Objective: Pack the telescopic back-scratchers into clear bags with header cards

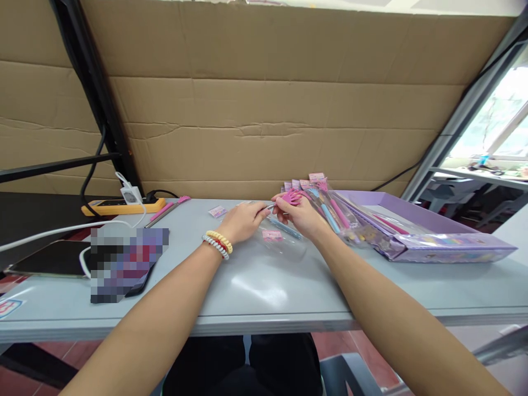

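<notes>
1. Clear plastic bag (289,250) lies flat on the grey table (264,302), at 6 o'clock from the hands, with a pink label (272,235). One blue stick (289,227) lies at its far side, so I judge that this portion is unfinished.
2. A little farther, at the centre, the left hand (245,220) pinches a thin metal rod (270,206) with fingertips close together. The right hand (303,215), also narrow, holds a pink hand-shaped head (292,197). This piece is outside any bag, and it is the one in work.
3. At 3 o'clock, a bundle of bagged sticks (329,214) is already in plastic; I judge that this part is done.
4. At 9 o'clock, two loose rods (165,212), one pink and one metal, lie without a bag. By this, the work seems about midway.
5. Counted from near to far: one phone (138,258) at 8 o'clock, one flat bag, one blue stick, one held head, one purple box (449,250) at 3 o'clock, one separate card (218,211) at 9 o'clock, two loose rods, one yellow power strip (124,207) beyond them.
6. Bagged sticks overlap, so their number is not certain; perhaps five.
</notes>
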### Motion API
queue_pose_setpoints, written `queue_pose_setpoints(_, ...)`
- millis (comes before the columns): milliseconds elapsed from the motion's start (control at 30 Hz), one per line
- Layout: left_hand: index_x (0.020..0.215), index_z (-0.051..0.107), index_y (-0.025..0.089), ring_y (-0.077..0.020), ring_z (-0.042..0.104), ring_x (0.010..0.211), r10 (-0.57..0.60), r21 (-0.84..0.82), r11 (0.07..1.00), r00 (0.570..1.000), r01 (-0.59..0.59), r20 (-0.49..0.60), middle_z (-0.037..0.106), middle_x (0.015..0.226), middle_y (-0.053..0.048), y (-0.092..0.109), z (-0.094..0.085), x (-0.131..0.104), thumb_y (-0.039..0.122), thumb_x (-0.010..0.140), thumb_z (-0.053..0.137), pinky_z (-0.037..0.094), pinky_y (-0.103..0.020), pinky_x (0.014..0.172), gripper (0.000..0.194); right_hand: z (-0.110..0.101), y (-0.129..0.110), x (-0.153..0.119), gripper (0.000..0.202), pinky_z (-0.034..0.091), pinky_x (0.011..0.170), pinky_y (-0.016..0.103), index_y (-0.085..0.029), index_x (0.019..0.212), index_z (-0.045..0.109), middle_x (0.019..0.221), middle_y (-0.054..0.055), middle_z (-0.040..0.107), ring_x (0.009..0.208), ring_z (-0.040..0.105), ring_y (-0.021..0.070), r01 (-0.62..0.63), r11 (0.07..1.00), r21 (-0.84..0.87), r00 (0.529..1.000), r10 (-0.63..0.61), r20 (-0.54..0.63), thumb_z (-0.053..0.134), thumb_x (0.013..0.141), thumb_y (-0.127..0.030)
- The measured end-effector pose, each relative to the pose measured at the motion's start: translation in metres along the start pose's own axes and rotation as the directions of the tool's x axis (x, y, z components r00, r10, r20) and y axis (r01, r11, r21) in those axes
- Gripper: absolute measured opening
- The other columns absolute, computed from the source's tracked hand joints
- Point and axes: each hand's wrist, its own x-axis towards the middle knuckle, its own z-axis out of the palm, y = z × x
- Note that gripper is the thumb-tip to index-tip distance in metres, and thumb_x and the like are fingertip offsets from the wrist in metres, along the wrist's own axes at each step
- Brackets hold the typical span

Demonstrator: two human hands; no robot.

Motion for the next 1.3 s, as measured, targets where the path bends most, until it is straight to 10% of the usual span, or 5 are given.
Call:
queue_pose_setpoints(433, 0.087, 0.058, 0.023, -0.0179, 0.056, 0.089, -0.03, 0.177, 0.983, 0.997, 0.042, -0.072, 0.063, 0.089, -0.002, -0.03, -0.001, 0.013, 0.034, 0.094, 0.03, 0.033, -0.032, 0.079, 0.03, -0.005, -0.018, 0.004, 0.038, 0.035, 0.037, 0.02, -0.013, 0.072, 0.065, 0.057, 0.002, 0.062, 0.042, 0.048, 0.0074, 0.135, 0.989, 0.056, 0.964, -0.118, -0.238, 0.076, 0.065, -0.049)
queue_pose_setpoints(633, 0.093, 0.061, 0.023, -0.0212, 0.055, 0.096, -0.201, 0.306, 0.917, 0.96, 0.254, -0.196, 0.064, 0.097, -0.006, -0.072, -0.015, 0.003, 0.028, 0.091, 0.034, 0.03, -0.039, 0.087, 0.027, -0.069, -0.047, 0.002, 0.039, 0.02, 0.03, 0.013, -0.016, 0.059, 0.047, 0.039, -0.009, 0.038, 0.03, 0.027, 0.001, 0.291, 0.916, 0.276, 0.664, 0.014, -0.748, 0.063, 0.083, -0.042)
queue_pose_setpoints(800, 0.095, 0.063, 0.025, -0.0221, 0.052, 0.098, -0.164, 0.369, 0.893, 0.949, 0.259, -0.271, 0.064, 0.097, -0.006, -0.081, -0.014, 0.002, 0.028, 0.091, 0.035, 0.028, -0.042, 0.089, 0.029, -0.098, -0.054, -0.008, 0.041, 0.016, 0.03, 0.015, -0.016, 0.058, 0.046, 0.038, -0.007, 0.034, 0.03, 0.024, 0.0029, 0.34, 0.877, 0.341, 0.513, 0.131, -0.849, 0.04, 0.096, -0.032)
queue_pose_setpoints(1067, 0.098, 0.067, 0.027, -0.0247, 0.05, 0.1, -0.222, 0.418, 0.809, 0.873, 0.414, -0.435, 0.062, 0.102, -0.009, -0.104, -0.02, -0.01, 0.025, 0.088, 0.039, 0.028, -0.045, 0.09, 0.03, -0.143, -0.059, -0.03, 0.049, 0.008, 0.035, 0.021, -0.018, 0.047, 0.034, 0.039, -0.007, 0.018, 0.034, 0.014, 0.0043, 0.433, 0.848, 0.305, 0.107, 0.287, -0.952, 0.044, 0.093, -0.031)
queue_pose_setpoints(1300, 0.1, 0.067, 0.025, -0.0264, 0.051, 0.101, -0.192, 0.402, 0.793, 0.814, 0.458, -0.548, 0.062, 0.104, -0.012, -0.098, -0.012, -0.007, 0.021, 0.087, 0.037, 0.028, -0.047, 0.092, 0.032, -0.137, -0.06, -0.03, 0.049, 0.009, 0.035, 0.021, -0.018, 0.049, 0.036, 0.043, -0.007, 0.019, 0.036, 0.014, 0.0054, 0.429, 0.857, 0.285, 0.062, 0.286, -0.956, 0.041, 0.095, -0.036)
